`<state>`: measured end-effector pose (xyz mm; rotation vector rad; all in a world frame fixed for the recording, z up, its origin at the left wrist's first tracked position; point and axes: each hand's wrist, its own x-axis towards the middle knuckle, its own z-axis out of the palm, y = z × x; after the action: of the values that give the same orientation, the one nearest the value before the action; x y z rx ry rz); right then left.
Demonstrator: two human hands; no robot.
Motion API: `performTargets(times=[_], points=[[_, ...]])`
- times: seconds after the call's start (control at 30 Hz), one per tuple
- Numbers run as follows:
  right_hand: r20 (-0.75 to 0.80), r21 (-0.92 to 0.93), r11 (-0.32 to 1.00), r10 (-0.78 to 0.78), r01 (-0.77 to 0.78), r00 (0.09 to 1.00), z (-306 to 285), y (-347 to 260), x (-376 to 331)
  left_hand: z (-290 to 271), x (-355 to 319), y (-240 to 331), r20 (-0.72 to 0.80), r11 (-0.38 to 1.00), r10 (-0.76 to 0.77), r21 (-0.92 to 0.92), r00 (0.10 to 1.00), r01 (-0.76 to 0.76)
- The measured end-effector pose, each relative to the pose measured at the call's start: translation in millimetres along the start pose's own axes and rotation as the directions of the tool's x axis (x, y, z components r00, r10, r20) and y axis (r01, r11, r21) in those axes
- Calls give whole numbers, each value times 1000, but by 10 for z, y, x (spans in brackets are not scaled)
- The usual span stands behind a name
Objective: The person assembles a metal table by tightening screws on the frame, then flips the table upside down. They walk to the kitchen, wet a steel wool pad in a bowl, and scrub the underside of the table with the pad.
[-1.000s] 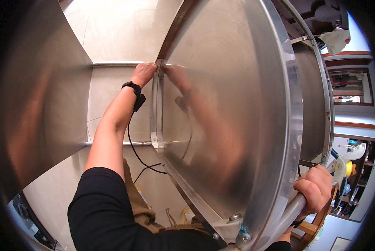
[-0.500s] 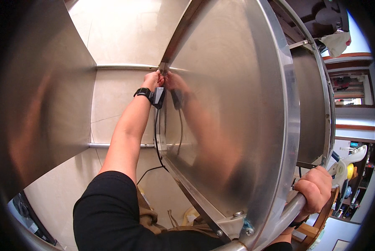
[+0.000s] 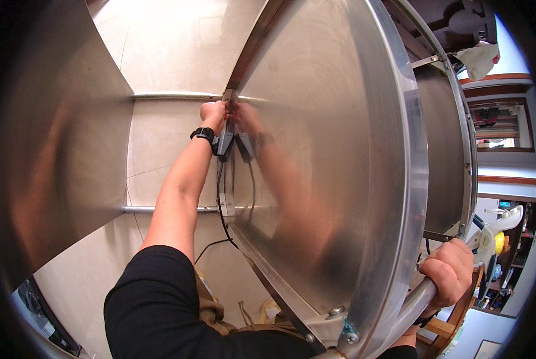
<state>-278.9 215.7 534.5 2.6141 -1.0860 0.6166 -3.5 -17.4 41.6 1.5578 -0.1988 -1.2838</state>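
Observation:
A large stainless steel panel (image 3: 322,149) stands on edge in front of me, part of a cart-like metal frame, and mirrors my left arm. My left hand (image 3: 215,111) reaches to its far corner, closed at a small metal bracket (image 3: 230,94) where a crossbar (image 3: 172,96) meets the panel. What its fingers hold is hidden. A black band (image 3: 203,134) is round the wrist, with a dark grey box (image 3: 224,144) and black cable (image 3: 221,197) beside it. At the lower right my right hand (image 3: 448,270) is wrapped round a bent metal tube (image 3: 413,311).
A second steel panel (image 3: 58,143) rises at the left. Another crossbar (image 3: 172,209) runs nearer me, above the beige tiled floor (image 3: 166,143). Bolts (image 3: 336,312) show at the near corner. To the right are a wooden piece (image 3: 438,328) and cluttered shelves (image 3: 510,269).
My left hand stays at the corner bracket, its wrist slightly turned, and the grey box has tilted. The view has shifted a little. My right hand keeps its grip.

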Motion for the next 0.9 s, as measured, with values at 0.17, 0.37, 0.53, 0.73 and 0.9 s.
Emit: performTargets(times=[0.17, 0.37, 0.53, 0.73, 0.9], points=[[12, -10, 1000, -4, 4, 1000, -4, 3, -12, 43, -70, 169, 54, 736, 306, 620, 951, -272], [-8, -13, 1000, 11, -11, 1000, 22, -68, 38, 46, -30, 236, 249, 391, 499, 791, 830, -472], [67, 7, 1000, 5, -6, 998, -45, -25, 27, 61, 38, 249, 252, 410, 370, 819, 894, -400], [62, -16, 1000, 10, -9, 998, -87, -32, 51, -33, 155, 360, 281, 641, 195, 688, 940, -339], [140, 10, 1000, 16, -17, 990, -166, 32, 10, -68, -366, 703, 351, 514, 207, 755, 913, -407]])
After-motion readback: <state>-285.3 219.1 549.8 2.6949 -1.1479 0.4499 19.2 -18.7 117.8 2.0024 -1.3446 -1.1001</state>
